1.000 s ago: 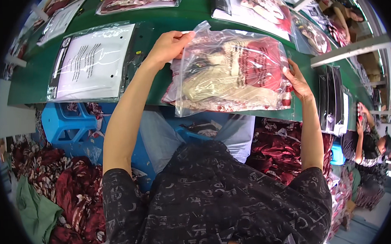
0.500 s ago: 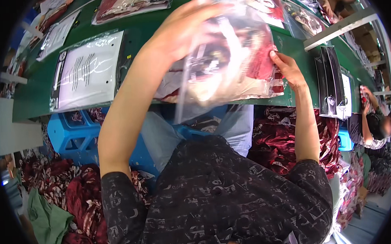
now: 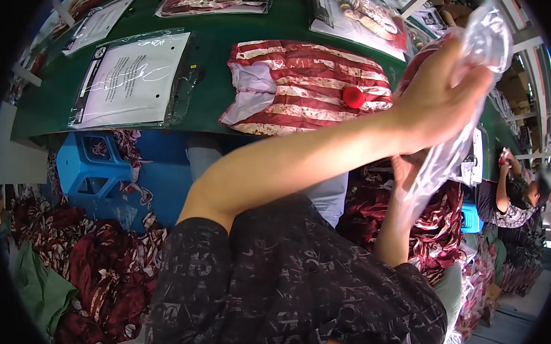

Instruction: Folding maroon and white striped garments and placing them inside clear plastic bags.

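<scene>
Crossing over to the right, my left arm brings my left hand [image 3: 441,97] to a clear plastic bag [image 3: 491,36], and its fingers are closed on the bag's upper part. The bag is tilted and seen nearly edge-on, with dark red cloth showing beside the hand. My right hand [image 3: 406,173] is lower down at the bag's near edge, gripping it, its fingers partly hidden by plastic. On the green table left of my hands lies a folded red-and-cream striped garment [image 3: 311,78] with white lining. A round red object [image 3: 353,97] rests on it.
Bagged white sheets [image 3: 133,80] lie on the green table [image 3: 212,64] at left; bagged garments [image 3: 358,18] lie farther back. A blue stool [image 3: 94,164] stands below left. Piles of dark red cloth [image 3: 108,271] cover the floor. Another person [image 3: 516,198] works at far right.
Both hands have carried the bag from over the table's middle to the right and turned it edge-on. The striped garment and the round red object are now uncovered.
</scene>
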{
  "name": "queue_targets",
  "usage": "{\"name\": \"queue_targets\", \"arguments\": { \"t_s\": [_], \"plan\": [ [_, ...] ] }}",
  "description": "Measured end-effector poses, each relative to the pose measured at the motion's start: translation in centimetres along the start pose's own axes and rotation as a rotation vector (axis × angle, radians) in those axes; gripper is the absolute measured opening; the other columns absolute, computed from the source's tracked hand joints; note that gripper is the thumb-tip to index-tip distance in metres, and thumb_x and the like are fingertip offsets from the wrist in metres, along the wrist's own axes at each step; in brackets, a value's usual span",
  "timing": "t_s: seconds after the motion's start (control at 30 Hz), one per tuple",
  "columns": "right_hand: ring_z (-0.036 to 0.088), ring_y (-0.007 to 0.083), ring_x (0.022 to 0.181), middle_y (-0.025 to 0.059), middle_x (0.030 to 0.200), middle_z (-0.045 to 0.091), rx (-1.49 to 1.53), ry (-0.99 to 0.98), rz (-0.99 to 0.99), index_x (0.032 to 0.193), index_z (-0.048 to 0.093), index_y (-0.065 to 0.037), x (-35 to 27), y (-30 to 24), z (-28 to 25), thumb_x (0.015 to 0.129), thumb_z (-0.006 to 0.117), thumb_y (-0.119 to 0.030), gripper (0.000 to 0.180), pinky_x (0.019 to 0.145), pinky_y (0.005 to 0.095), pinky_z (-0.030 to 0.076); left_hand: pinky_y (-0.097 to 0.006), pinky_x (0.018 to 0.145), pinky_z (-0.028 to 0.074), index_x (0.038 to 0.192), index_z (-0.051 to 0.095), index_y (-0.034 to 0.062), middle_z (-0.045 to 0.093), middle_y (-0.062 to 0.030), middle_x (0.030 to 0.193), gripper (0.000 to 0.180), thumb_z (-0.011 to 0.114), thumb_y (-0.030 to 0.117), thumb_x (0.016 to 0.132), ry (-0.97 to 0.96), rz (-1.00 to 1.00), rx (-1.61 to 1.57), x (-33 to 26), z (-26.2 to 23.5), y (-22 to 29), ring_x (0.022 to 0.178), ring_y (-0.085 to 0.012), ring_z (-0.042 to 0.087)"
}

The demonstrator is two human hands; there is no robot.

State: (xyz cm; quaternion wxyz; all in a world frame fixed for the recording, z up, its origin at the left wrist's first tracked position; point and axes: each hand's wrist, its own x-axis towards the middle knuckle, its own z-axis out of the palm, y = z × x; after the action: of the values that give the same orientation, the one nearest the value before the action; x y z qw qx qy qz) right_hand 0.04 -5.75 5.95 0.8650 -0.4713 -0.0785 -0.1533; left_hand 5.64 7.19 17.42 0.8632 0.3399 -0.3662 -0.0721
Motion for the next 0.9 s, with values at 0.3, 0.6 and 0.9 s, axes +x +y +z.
{"name": "queue_targets", "arguments": {
  "t_s": [0.3, 0.6, 0.9],
  "plan": [
    [0.068, 0.02, 0.096, 0.0115, 0.111, 0.069, -0.25, 0.102, 0.165, 0.136, 0.054, -0.002, 5.8, -11.0, -10.2, 0.093, 0.064, -0.013, 0.046, 0.085, 0.0308, 0.056, -0.034, 0.078, 0.052, 0.117, 0.066, 0.0046, 0.07, -0.0087, 0.11, 0.036, 0.075, 0.017, 0.084, -0.275, -0.378, 1.117, -6.2, -24.4, 2.2, 0.085, -0.0235, 0.065],
    [0.058, 0.0093, 0.073, 0.0062, 0.096, 0.07, -1.094, -0.606, 0.861, 0.131, 0.059, -0.002, 9.9, -17.3, -1.2, 0.083, 0.069, 0.002, 0.049, 0.067, 0.0209, 0.047, -0.031, 0.088, 0.052, 0.123, 0.064, 0.0014, 0.069, -0.0108, 0.119, 0.064, 0.083, 0.042, 0.077, -0.237, -0.785, 1.074, 3.0, -35.6, -6.3, 0.101, -0.0215, 0.065],
    [0.046, 0.0105, 0.049, -0.0006, 0.065, 0.057, -1.455, -1.219, 1.111, 0.084, 0.065, -0.009, 19.0, -11.0, 5.6, 0.08, 0.066, 0.0, 0.009, 0.044, 0.024, 0.037, -0.029, 0.087, 0.051, 0.121, 0.067, 0.0026, 0.07, -0.0098, 0.116, 0.059, 0.078, 0.044, 0.082, -0.404, -0.91, 1.17, 1.3, -33.1, -5.8, 0.1, -0.0205, 0.065]
  ]
}}
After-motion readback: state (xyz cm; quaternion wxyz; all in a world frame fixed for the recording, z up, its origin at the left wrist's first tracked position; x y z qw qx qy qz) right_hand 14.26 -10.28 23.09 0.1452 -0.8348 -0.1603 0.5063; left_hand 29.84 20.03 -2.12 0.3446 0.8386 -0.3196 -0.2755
